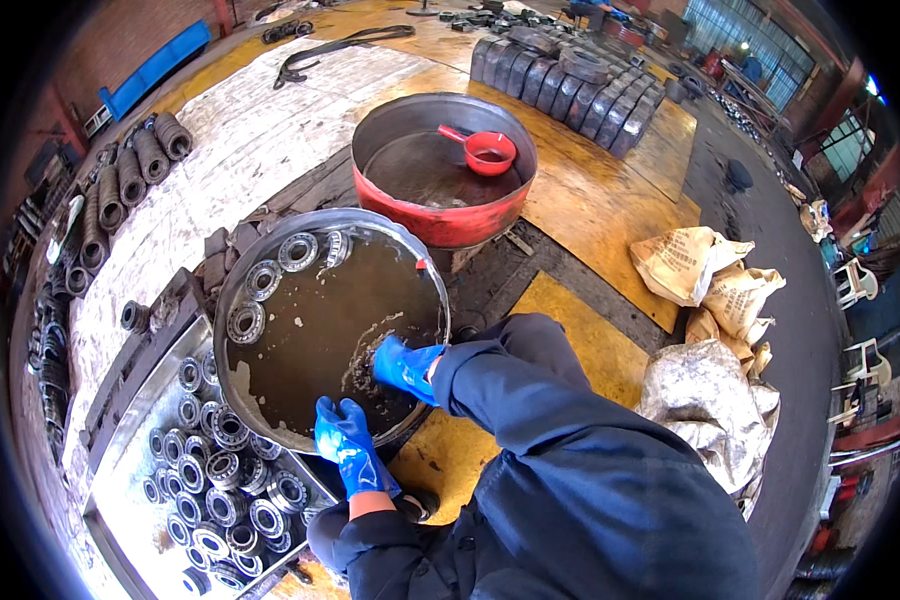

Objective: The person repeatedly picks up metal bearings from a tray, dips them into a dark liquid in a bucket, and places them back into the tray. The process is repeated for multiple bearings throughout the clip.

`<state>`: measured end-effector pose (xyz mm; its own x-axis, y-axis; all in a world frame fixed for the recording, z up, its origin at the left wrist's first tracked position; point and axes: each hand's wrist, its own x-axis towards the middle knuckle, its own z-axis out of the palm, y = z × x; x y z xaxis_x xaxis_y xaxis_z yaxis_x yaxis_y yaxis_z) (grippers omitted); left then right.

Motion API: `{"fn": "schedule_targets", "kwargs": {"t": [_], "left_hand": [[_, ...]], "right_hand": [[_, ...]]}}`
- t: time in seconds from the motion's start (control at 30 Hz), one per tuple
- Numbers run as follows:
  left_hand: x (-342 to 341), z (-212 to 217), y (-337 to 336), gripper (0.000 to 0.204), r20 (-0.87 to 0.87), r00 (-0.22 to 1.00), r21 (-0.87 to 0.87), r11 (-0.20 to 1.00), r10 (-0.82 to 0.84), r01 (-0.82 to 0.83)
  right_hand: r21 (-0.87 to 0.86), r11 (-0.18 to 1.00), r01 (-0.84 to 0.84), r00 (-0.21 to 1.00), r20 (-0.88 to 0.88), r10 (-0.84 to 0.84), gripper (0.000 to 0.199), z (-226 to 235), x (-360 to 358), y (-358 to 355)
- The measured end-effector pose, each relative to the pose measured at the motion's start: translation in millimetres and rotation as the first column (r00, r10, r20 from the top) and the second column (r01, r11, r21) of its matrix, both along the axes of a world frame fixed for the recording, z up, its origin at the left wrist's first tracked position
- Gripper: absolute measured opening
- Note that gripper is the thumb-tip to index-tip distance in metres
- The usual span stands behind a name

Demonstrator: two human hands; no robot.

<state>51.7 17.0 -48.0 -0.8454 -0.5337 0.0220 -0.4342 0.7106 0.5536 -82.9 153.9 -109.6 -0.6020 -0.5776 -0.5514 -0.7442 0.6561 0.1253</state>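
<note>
A round metal tub [432, 245] of murky brown liquid stands in front of me. My right hand [407, 368], in a blue rubber glove, reaches into the liquid near the tub's right side; ripples surround it and its fingertips are hidden. At the near rim is my left hand [345, 440], in the same kind of glove, its fingers apart and nothing visible in them. Several roller bearings [246, 322] rest along the tub's far left inner edge. Many more bearings [226, 507] lie in a shallow metal tray [120, 510] to the left, below the tub.
Beyond the tub stands a red drum-like basin [445, 215] with a red dipper [490, 153] inside. Paper sacks [685, 262] and a dirty white sack [705, 400] sit at the right. Black ribbed blocks [570, 90] stand farther back; rows of large rings [130, 178] lie left.
</note>
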Motion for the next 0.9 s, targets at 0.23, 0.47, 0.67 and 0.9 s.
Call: {"fn": "schedule_targets", "kwargs": {"t": [0.23, 0.47, 0.67, 0.9], "left_hand": [[6.7, 7.3, -15.6, 0.04, 0.03, 0.997, 0.006, 0.998, 0.069, -0.069], [-5.1, 3.6, 9.8, 0.041, -0.072, 0.997, -0.066, 0.998, 0.017, -0.022], [-0.6, 19.7, 2.8, 0.044, -0.009, 0.997, -0.023, 0.996, 0.081, -0.081], [2.4, 27.8, 0.4, 0.046, 0.03, 0.996, -0.014, 0.997, 0.083, -0.082]], "right_hand": [[-0.151, 0.916, 0.371, 0.912, 0.247, -0.329, 0.028, 64.8, 21.4, 10.6], [-0.053, 0.981, -0.187, 0.936, -0.313, 0.161, 0.021, 30.8, 8.4, 26.8], [-0.409, 0.857, 0.314, 0.949, 0.133, -0.284, 0.026, 9.7, -0.9, 53.7], [0.143, 0.93, -0.339, 0.941, 0.051, 0.335, 0.027, 42.0, 1.9, -12.9]]}}
